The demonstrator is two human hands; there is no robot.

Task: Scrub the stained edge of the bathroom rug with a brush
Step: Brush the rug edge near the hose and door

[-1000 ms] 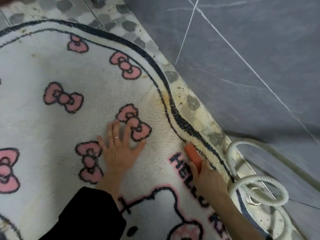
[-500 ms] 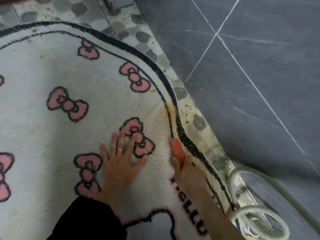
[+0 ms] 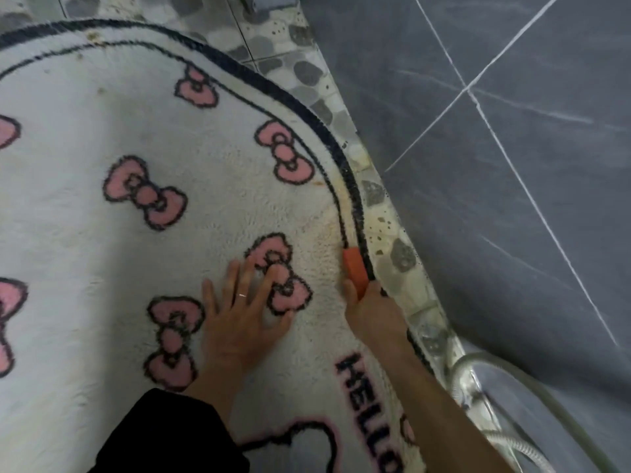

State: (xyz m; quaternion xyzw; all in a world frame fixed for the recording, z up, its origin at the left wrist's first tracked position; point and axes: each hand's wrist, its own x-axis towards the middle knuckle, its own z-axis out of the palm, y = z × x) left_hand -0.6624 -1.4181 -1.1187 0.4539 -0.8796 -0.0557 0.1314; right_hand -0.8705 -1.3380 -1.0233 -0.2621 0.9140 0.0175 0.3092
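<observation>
Gripping the orange brush point(image 3: 355, 272) in our right hand point(image 3: 374, 312), we press it on the rug point(image 3: 85, 216) edge; left hand point(image 3: 244, 317) lies flat, fingers spread, holding nothing.

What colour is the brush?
Orange, seen in the head view: the brush in the right hand.

Orange brush point(image 3: 355, 272) lies on white rug's point(image 3: 102, 240) yellow-stained, black-bordered edge.
</observation>
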